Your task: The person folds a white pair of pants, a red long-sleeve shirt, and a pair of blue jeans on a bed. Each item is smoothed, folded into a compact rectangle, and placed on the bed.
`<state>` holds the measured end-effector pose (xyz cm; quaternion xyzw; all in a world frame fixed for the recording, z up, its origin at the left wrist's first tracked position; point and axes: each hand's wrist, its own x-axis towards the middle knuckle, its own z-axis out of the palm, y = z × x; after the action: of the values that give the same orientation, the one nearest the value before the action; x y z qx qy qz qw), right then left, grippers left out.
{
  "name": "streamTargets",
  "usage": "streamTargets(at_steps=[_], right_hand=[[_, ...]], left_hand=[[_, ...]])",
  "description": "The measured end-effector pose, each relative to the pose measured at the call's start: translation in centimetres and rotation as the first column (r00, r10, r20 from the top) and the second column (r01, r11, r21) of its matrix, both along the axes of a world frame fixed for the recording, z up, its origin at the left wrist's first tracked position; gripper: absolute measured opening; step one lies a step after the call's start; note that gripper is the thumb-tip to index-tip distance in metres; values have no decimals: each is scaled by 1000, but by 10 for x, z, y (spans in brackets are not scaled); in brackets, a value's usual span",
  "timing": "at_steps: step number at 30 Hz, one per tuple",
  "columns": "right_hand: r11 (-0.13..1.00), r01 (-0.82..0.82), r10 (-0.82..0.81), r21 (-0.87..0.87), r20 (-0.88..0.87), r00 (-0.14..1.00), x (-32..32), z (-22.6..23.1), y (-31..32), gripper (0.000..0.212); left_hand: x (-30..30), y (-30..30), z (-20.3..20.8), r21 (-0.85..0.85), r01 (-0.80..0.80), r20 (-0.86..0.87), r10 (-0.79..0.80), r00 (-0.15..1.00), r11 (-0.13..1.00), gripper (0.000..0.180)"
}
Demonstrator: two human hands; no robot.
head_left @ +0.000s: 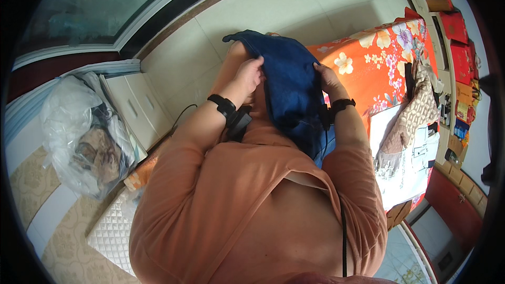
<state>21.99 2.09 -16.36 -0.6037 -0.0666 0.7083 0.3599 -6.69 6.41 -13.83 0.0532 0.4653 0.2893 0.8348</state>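
Observation:
A dark blue garment (290, 73), whose exact kind I cannot make out, lies spread over my lap, its far end hanging past my knees. My left hand (250, 78) pinches its left edge with curled fingers. On the opposite edge, my right hand (329, 81) grips the cloth, thumb on top and the other fingers partly hidden. Between the hands the fabric is fairly flat; nearer my body it bunches into folds. Black bands with small devices sit on both wrists.
To the right is a bed with an orange flowered cover (344, 63), holding a patterned brown garment (407, 121) and white clothing (389, 147). On the left stand a white drawer cabinet (138, 106) and a clear plastic bag (68, 121) of clothes. A cable hangs by my right arm.

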Motion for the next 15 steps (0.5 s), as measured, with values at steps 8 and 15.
streamTargets(at_steps=[8, 15], right_hand=[[993, 66, -60, -98, 63, 996, 6, -8, 6, 45], [998, -64, 63, 15, 38, 997, -6, 10, 4, 50]], left_hand=[[-22, -18, 3, 148, 24, 38, -30, 999, 989, 19], [4, 3, -49, 337, 540, -720, -159, 675, 771, 27]])
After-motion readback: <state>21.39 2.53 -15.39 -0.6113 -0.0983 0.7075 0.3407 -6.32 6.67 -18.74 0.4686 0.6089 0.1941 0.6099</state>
